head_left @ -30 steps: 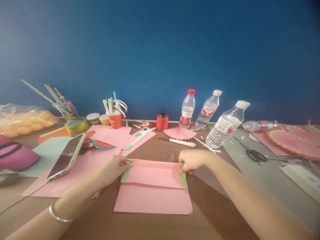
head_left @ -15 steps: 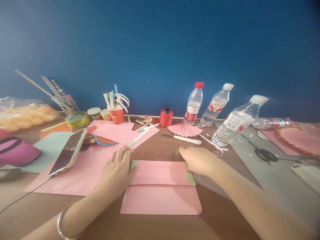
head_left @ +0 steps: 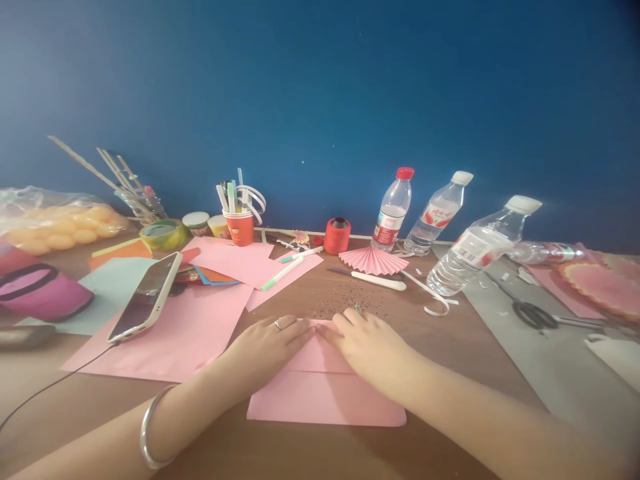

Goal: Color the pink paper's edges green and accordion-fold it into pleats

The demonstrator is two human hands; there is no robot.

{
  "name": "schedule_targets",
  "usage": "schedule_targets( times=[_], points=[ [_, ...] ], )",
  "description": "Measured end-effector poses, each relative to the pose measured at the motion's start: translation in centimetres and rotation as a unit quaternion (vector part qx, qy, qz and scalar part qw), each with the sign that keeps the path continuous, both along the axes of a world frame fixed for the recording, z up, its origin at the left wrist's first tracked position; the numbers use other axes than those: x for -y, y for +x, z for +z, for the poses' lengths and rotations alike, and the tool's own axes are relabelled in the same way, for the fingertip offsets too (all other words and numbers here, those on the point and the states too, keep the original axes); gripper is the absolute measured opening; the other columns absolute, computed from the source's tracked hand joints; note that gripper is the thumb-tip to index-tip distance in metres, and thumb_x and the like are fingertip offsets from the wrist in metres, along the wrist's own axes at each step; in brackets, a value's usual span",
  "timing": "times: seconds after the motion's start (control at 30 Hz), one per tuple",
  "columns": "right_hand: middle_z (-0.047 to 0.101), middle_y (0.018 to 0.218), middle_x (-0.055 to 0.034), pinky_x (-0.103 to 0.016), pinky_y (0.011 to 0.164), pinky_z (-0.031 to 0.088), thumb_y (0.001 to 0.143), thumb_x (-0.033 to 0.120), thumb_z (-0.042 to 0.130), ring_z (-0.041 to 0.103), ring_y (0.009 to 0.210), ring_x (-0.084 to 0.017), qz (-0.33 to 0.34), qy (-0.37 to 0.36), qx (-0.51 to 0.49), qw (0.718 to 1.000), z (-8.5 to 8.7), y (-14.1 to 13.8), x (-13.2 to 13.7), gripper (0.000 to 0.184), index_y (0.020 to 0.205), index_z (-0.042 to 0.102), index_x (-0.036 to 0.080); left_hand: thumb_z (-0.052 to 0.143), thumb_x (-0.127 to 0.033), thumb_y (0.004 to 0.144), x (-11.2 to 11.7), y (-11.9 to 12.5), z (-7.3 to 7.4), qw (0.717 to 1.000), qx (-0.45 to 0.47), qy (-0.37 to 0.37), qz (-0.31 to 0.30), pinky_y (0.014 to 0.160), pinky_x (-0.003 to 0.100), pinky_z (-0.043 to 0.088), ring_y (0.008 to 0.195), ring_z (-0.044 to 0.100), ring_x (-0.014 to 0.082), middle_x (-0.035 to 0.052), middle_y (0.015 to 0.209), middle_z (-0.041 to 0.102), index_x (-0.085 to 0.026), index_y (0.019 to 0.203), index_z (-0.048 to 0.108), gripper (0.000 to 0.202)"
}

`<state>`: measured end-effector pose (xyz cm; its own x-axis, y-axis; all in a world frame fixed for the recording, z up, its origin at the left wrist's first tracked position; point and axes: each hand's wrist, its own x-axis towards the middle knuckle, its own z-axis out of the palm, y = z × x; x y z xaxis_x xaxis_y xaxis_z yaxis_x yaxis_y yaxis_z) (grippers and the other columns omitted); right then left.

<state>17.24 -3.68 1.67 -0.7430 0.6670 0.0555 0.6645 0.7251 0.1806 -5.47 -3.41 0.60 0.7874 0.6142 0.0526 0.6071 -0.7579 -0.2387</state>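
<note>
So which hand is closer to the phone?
Left. The left hand presses the folded pink paper, just right of the propped phone; the right hand lies further right on the same paper.

table (head_left: pixel 465 340): brown wood | on it: pink paper (head_left: pixel 325 400), phone (head_left: pixel 146 297), bottles (head_left: pixel 477 247), scissors (head_left: pixel 537 315)

Both forearms are showing bare, with no sleeves reaching into view. The left hand (head_left: pixel 267 347) is wearing a thin silver ring (head_left: pixel 277 325) on one of its fingers, and a plain, smooth silver bangle (head_left: pixel 150 427) is circling the left wrist. The right hand (head_left: pixel 367 347) is wearing nothing, and its wrist is showing uncovered as well.
</note>
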Motion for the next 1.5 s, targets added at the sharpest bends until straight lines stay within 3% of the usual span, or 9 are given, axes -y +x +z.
schedule_targets(
  times=[0.1, 0.17, 0.27, 0.47, 0.77, 1.03, 1.23, 1.4, 1.5],
  points=[
    [0.062, 0.105, -0.0168, -0.038, 0.080, 0.051, 0.085, 0.002, 0.038, 0.056, 0.095, -0.025, 0.044, -0.024, -0.102, 0.993, -1.6, -0.3, 0.0, 0.036, 0.114, 0.060, 0.004, 0.039, 0.001, 0.080, -0.1, -0.2, 0.0, 1.000, 0.014, -0.021, 0.009, 0.082, 0.032, 0.051, 0.115, 0.053, 0.0225, 0.0067, 0.132, 0.052, -0.019, 0.134, 0.039, 0.058],
    [0.052, 0.128, -0.0206, -0.041, 0.099, 0.042, 0.086, 0.007, 0.038, 0.046, 0.119, -0.027, 0.047, -0.055, -0.165, 0.984, -2.7, -0.2, -0.1, 0.044, 0.129, 0.047, -0.002, 0.037, 0.000, 0.081, -0.2, -0.5, -0.2, 0.999, 0.037, -0.037, 0.015, 0.084, 0.030, 0.051, 0.119, 0.051, 0.0216, 0.0067, 0.133, 0.052, -0.020, 0.135, 0.040, 0.058],
    [0.031, 0.148, -0.0152, -0.042, 0.110, 0.030, 0.091, 0.021, 0.038, 0.028, 0.135, -0.026, 0.056, -0.128, -0.166, 0.976, -3.1, 0.1, -0.3, 0.054, 0.141, 0.031, 0.003, 0.035, -0.001, 0.083, -0.4, -1.2, -0.8, 0.996, 0.060, -0.069, 0.023, 0.092, 0.030, 0.047, 0.124, 0.048, 0.0189, 0.0063, 0.138, 0.047, -0.021, 0.137, 0.038, 0.058],
    [0.018, 0.152, -0.0059, -0.043, 0.115, 0.014, 0.095, 0.040, 0.032, 0.016, 0.140, -0.021, 0.041, -0.221, -0.115, 0.968, -1.5, 0.9, -0.8, 0.060, 0.148, 0.015, 0.017, 0.036, -0.009, 0.086, -0.1, -2.7, -0.9, 0.986, 0.076, -0.132, 0.068, 0.104, 0.032, 0.038, 0.128, 0.041, 0.0176, 0.0017, 0.145, 0.034, -0.025, 0.142, 0.028, 0.060],
    [0.018, 0.152, -0.0061, -0.055, 0.112, 0.009, 0.093, 0.055, 0.030, 0.016, 0.140, -0.025, -0.044, -0.173, -0.093, 0.979, -1.9, 7.6, 0.3, 0.066, 0.148, 0.010, 0.024, 0.039, -0.021, 0.090, 0.7, -3.9, 0.1, 0.981, 0.096, -0.132, 0.107, 0.103, 0.035, 0.040, 0.128, 0.041, 0.0196, 0.0002, 0.144, 0.037, -0.029, 0.141, 0.030, 0.053],
    [0.031, 0.148, -0.0073, -0.059, 0.110, 0.009, 0.090, 0.057, 0.034, 0.015, 0.139, -0.030, -0.126, -0.090, -0.114, 0.981, -2.5, 8.9, 1.4, 0.066, 0.143, 0.031, 0.018, 0.036, -0.025, 0.093, 1.0, -4.0, 0.3, 0.983, 0.088, -0.123, 0.109, 0.105, 0.038, 0.036, 0.131, 0.038, 0.0199, 0.0000, 0.145, 0.036, -0.030, 0.142, 0.027, 0.051],
    [0.042, 0.142, -0.0138, -0.051, 0.109, 0.024, 0.093, 0.044, 0.036, 0.032, 0.134, -0.028, -0.173, -0.057, -0.197, 0.963, -3.3, 9.1, 1.5, 0.054, 0.133, 0.046, 0.009, 0.034, -0.030, 0.093, 1.2, -4.2, 0.5, 0.974, 0.113, -0.140, 0.138, 0.105, 0.040, 0.035, 0.132, 0.035, 0.0225, 0.0036, 0.147, 0.034, -0.025, 0.142, 0.029, 0.050],
    [0.053, 0.130, -0.0122, -0.042, 0.100, 0.038, 0.089, 0.028, 0.045, 0.047, 0.121, -0.023, -0.178, -0.121, -0.313, 0.925, -2.7, 7.4, -0.4, 0.044, 0.131, 0.046, 0.016, 0.050, -0.021, 0.078, -0.5, -3.5, 1.7, 0.962, 0.156, -0.154, 0.163, 0.089, 0.035, 0.047, 0.120, 0.050, 0.0245, 0.0066, 0.131, 0.053, -0.023, 0.135, 0.042, 0.058],
    [0.063, 0.108, -0.0099, -0.037, 0.088, 0.045, 0.077, 0.018, 0.057, 0.056, 0.104, -0.023, -0.158, -0.136, -0.316, 0.926, -2.2, 6.2, -1.9, 0.033, 0.110, 0.062, 0.017, 0.052, -0.021, 0.076, -1.6, -2.9, 2.3, 0.961, 0.171, -0.142, 0.167, 0.082, 0.032, 0.050, 0.104, 0.058, 0.0224, 0.0035, 0.109, 0.064, -0.025, 0.113, 0.061, 0.038]
  ],
)
